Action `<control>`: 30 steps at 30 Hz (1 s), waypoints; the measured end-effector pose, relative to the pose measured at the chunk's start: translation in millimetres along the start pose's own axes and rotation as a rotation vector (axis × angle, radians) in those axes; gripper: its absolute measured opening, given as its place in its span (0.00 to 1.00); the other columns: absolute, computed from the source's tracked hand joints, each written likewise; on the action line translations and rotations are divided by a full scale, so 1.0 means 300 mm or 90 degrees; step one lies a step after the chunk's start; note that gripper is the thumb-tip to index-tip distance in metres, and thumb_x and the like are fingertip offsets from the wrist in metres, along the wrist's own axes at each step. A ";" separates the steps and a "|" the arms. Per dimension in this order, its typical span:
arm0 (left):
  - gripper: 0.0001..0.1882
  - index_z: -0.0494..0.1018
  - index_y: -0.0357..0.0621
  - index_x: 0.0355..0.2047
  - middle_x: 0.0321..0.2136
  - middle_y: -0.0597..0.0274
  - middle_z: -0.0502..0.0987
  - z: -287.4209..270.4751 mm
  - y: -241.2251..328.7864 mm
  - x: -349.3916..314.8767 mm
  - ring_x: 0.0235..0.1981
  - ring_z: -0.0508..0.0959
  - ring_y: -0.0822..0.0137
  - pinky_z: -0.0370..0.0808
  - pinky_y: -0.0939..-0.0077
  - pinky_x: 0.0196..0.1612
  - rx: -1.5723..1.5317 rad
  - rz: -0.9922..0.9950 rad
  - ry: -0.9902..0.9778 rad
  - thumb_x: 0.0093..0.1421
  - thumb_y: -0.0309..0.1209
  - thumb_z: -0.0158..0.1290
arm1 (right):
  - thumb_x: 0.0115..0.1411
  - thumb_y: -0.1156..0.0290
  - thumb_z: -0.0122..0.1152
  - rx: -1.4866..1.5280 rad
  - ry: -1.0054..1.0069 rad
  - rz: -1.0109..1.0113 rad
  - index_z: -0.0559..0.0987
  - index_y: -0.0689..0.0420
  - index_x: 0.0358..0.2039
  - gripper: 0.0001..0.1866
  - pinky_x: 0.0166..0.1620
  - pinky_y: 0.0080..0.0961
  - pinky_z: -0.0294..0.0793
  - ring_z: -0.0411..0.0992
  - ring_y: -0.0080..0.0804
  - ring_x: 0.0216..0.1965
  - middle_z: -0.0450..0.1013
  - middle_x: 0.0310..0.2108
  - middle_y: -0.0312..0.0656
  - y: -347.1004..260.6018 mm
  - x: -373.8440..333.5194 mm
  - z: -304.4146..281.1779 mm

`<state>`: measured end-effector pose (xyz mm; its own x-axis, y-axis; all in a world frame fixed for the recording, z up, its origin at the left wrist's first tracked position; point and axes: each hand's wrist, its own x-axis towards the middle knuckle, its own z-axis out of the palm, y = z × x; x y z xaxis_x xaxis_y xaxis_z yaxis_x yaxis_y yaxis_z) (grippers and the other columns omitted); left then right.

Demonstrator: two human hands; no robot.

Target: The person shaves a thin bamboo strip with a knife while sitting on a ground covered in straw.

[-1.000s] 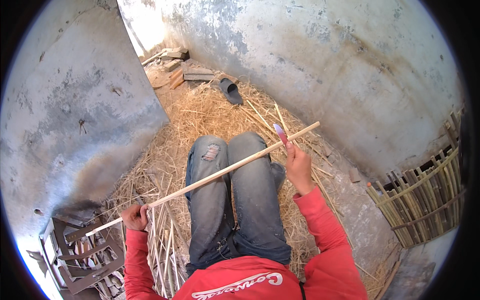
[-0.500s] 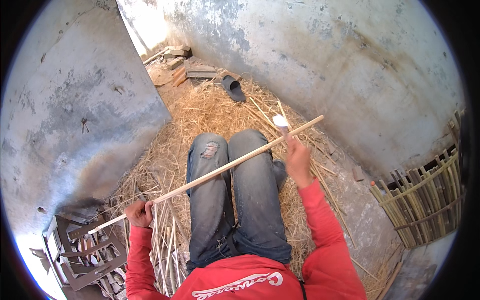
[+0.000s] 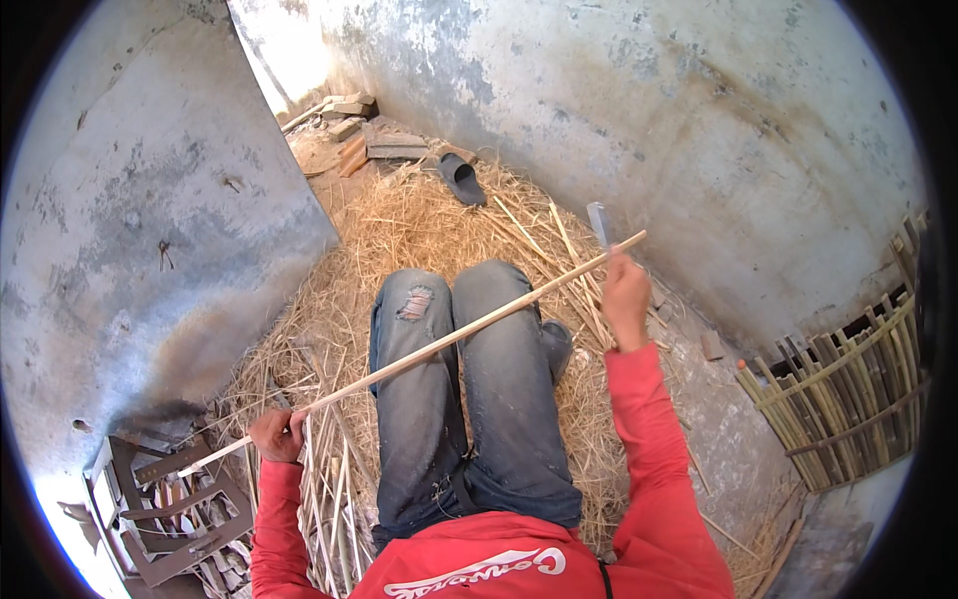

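Note:
A long, pale, peeled stick (image 3: 439, 345), perhaps bamboo, lies slantwise across my jeans-clad knees, its right end raised toward the wall. My left hand (image 3: 276, 435) is closed round it near the lower left end, and a short length sticks out beyond the fist. In my right hand (image 3: 627, 299) is a knife (image 3: 599, 222), its flat blade standing up past the stick close to the stick's far right tip. The fingers hide the knife's handle. Whether the edge touches the wood I cannot tell.
Straw-like shavings (image 3: 409, 215) cover the floor around my legs. Several pale strips (image 3: 334, 499) lie by my left side. A dark slipper (image 3: 461, 180) sits ahead near bricks (image 3: 351, 105). A slatted bamboo panel (image 3: 848, 399) leans at right; a brown frame (image 3: 180, 509) stands at left.
My right hand has slid the knife outward along the stick, up and right to near its far end. The blade now shows clearly instead of glaring white. My left hand keeps its hold.

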<state>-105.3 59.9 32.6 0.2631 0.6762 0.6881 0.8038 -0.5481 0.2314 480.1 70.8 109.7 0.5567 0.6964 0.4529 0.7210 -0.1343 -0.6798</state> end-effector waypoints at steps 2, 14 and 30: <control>0.15 0.74 0.44 0.20 0.14 0.58 0.71 0.025 0.007 -0.002 0.15 0.72 0.57 0.65 0.65 0.20 0.002 0.005 0.010 0.58 0.35 0.66 | 0.74 0.59 0.47 0.014 0.024 -0.037 0.81 0.62 0.31 0.22 0.28 0.46 0.69 0.75 0.58 0.24 0.73 0.22 0.58 0.029 -0.020 0.037; 0.18 0.74 0.44 0.20 0.14 0.59 0.70 0.022 -0.003 -0.040 0.15 0.72 0.57 0.65 0.66 0.20 0.030 -0.002 0.028 0.58 0.40 0.67 | 0.75 0.59 0.48 0.053 -0.016 -0.113 0.81 0.63 0.30 0.23 0.21 0.42 0.63 0.69 0.45 0.14 0.70 0.14 0.51 -0.098 -0.187 0.126; 0.19 0.73 0.45 0.22 0.15 0.60 0.71 0.042 -0.010 -0.059 0.16 0.72 0.58 0.65 0.66 0.20 0.042 0.023 0.024 0.59 0.43 0.67 | 0.76 0.56 0.46 0.025 -0.021 -0.067 0.76 0.62 0.23 0.28 0.19 0.42 0.61 0.66 0.42 0.12 0.67 0.12 0.49 -0.042 -0.028 0.020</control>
<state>-105.7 55.7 11.1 0.2730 0.6369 0.7210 0.8281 -0.5370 0.1608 463.8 70.9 110.9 0.4645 0.7280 0.5043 0.7577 -0.0320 -0.6518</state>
